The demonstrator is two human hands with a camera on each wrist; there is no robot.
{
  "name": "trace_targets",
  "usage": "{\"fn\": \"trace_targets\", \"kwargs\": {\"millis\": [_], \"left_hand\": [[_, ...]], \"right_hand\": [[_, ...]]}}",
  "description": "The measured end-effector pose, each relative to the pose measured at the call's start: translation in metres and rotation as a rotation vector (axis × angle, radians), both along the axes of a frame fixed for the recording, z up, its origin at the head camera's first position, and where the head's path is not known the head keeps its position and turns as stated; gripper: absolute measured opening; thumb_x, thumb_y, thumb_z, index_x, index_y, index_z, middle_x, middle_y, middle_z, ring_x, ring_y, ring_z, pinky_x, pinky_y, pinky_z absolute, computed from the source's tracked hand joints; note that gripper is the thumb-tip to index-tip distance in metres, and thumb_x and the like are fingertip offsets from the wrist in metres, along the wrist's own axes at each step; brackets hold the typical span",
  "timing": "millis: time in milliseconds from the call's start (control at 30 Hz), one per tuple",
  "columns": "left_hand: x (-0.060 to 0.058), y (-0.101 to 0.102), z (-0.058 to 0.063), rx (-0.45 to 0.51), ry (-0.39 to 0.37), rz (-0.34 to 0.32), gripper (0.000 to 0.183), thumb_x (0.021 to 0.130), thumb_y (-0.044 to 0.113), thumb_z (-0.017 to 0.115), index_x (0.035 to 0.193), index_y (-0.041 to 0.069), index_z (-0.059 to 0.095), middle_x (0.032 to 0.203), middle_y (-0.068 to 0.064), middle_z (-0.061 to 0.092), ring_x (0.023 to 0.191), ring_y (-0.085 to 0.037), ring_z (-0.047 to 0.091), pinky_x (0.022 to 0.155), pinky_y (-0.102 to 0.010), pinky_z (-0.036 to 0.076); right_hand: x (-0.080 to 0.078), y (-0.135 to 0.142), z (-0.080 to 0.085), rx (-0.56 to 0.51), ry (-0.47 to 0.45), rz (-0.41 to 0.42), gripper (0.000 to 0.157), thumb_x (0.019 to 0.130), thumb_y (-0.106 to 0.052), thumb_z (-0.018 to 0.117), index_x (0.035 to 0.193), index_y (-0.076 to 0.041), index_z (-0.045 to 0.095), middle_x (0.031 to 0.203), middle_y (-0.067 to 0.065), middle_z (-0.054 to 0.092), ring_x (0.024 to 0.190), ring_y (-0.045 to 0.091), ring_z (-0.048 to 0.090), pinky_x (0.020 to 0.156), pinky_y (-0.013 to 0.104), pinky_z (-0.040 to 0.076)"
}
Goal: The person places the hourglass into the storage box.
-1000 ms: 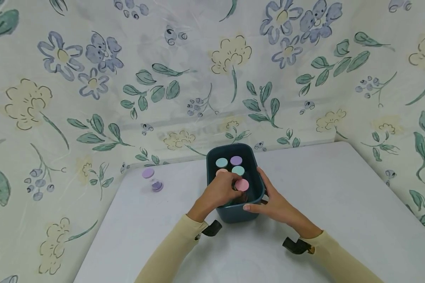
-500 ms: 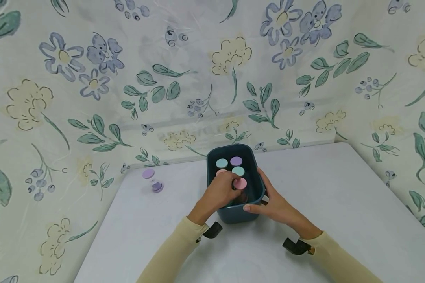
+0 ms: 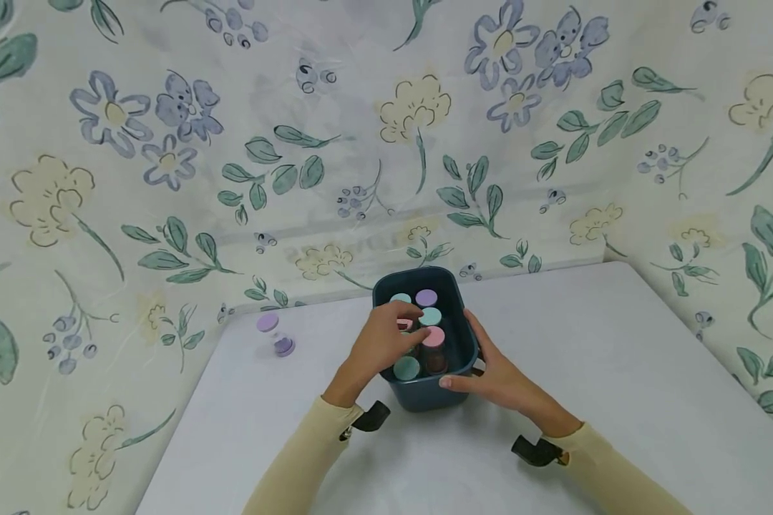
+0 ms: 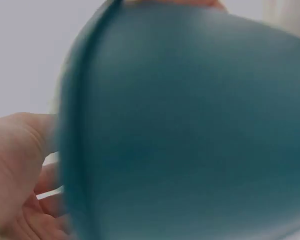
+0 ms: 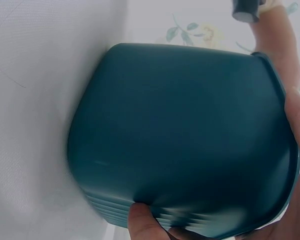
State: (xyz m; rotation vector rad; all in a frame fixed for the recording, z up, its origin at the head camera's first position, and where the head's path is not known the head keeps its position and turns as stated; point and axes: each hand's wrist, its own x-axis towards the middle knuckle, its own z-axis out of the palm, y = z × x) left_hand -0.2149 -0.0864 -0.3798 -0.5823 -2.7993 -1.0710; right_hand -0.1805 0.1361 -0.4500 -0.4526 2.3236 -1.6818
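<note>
A dark teal bin stands on the table with several small lidded jars inside. Over its left side is my left hand, thumb tip at the pink lid of a jar with dark reddish contents. The fingers of that hand reach across another pink-lidded jar, partly hidden; the hand looks loosely spread. My right hand grips the bin's right front corner, thumb on the rim and fingers along the ribbed side. In the left wrist view the bin wall hides the fingertips.
One purple-lidded jar with purple contents stands on the white table, left of the bin. Inside the bin are also light blue, purple and green lids. A floral cloth backdrop rises behind the table.
My left hand has let go of the front pink-lidded jar and shifted left and back, baring that jar and the green lid. My right hand keeps its grip on the bin.
</note>
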Motion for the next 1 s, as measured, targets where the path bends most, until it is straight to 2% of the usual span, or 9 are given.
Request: {"fn": "trace_targets", "kwargs": {"millis": [167, 333, 467, 567, 700, 800, 900, 1000], "left_hand": [[-0.004, -0.030, 0.018, 0.109, 0.006, 0.075, 0.036, 0.088, 0.026, 0.074, 0.118, 0.007, 0.068, 0.117, -0.009, 0.069, 0.108, -0.026, 0.069, 0.094, -0.040, 0.058], [-0.005, -0.066, 0.029, 0.201, 0.007, 0.153, 0.038, 0.088, 0.028, 0.074, 0.120, 0.008, 0.067, 0.120, -0.011, 0.068, 0.114, -0.027, 0.066, 0.098, -0.038, 0.056], [-0.004, -0.096, 0.032, 0.283, 0.054, 0.208, 0.039, 0.088, 0.027, 0.074, 0.122, 0.009, 0.066, 0.123, -0.011, 0.067, 0.116, -0.025, 0.065, 0.095, -0.024, 0.055], [-0.002, -0.119, 0.033, 0.340, 0.100, 0.265, 0.041, 0.089, 0.026, 0.074, 0.123, 0.007, 0.065, 0.123, -0.010, 0.066, 0.113, -0.018, 0.066, 0.090, -0.013, 0.053], [0.001, -0.149, 0.029, 0.389, 0.160, 0.391, 0.042, 0.088, 0.025, 0.075, 0.124, 0.006, 0.065, 0.118, -0.003, 0.067, 0.105, -0.003, 0.065, 0.087, -0.007, 0.050], [0.002, -0.170, 0.019, 0.421, 0.180, 0.494, 0.043, 0.087, 0.024, 0.076, 0.125, 0.008, 0.065, 0.118, 0.000, 0.067, 0.103, 0.003, 0.062, 0.086, -0.005, 0.049], [0.003, -0.188, 0.006, 0.434, 0.175, 0.591, 0.046, 0.087, 0.026, 0.075, 0.129, 0.010, 0.063, 0.123, -0.004, 0.065, 0.105, 0.001, 0.061, 0.086, -0.005, 0.048], [0.003, -0.201, -0.006, 0.419, 0.152, 0.682, 0.050, 0.089, 0.032, 0.073, 0.133, 0.011, 0.059, 0.130, -0.008, 0.062, 0.113, -0.009, 0.061, 0.085, -0.005, 0.047]], "right_hand": [[0.000, 0.000, -0.001, -0.005, -0.002, -0.008, 0.114, 0.078, -0.041, 0.081, 0.155, -0.045, -0.003, 0.167, 0.007, 0.007, 0.149, 0.042, 0.024, 0.109, 0.056, 0.041], [-0.001, 0.001, -0.003, -0.009, -0.004, -0.013, 0.114, 0.078, -0.040, 0.082, 0.155, -0.045, -0.002, 0.167, 0.007, 0.007, 0.149, 0.042, 0.025, 0.109, 0.056, 0.042], [0.000, 0.002, -0.004, -0.009, -0.006, -0.016, 0.115, 0.077, -0.040, 0.082, 0.155, -0.045, -0.002, 0.167, 0.007, 0.007, 0.149, 0.042, 0.025, 0.108, 0.056, 0.042], [-0.001, 0.001, -0.005, -0.007, -0.008, -0.019, 0.115, 0.077, -0.041, 0.082, 0.155, -0.045, -0.002, 0.168, 0.006, 0.007, 0.149, 0.042, 0.025, 0.109, 0.056, 0.042], [-0.002, 0.000, -0.005, -0.016, -0.014, -0.018, 0.115, 0.076, -0.043, 0.083, 0.154, -0.047, -0.002, 0.168, 0.003, 0.007, 0.150, 0.040, 0.024, 0.110, 0.055, 0.041], [-0.002, -0.001, -0.004, -0.021, -0.008, -0.013, 0.115, 0.076, -0.043, 0.083, 0.154, -0.046, -0.002, 0.168, 0.003, 0.006, 0.150, 0.040, 0.024, 0.110, 0.056, 0.041], [-0.002, 0.000, -0.003, -0.023, -0.006, -0.010, 0.115, 0.076, -0.042, 0.083, 0.154, -0.046, -0.002, 0.168, 0.003, 0.007, 0.150, 0.040, 0.024, 0.110, 0.055, 0.042], [-0.002, 0.000, -0.003, -0.021, -0.005, -0.010, 0.115, 0.077, -0.041, 0.083, 0.154, -0.046, -0.001, 0.167, 0.004, 0.008, 0.149, 0.040, 0.024, 0.109, 0.055, 0.042]]}}
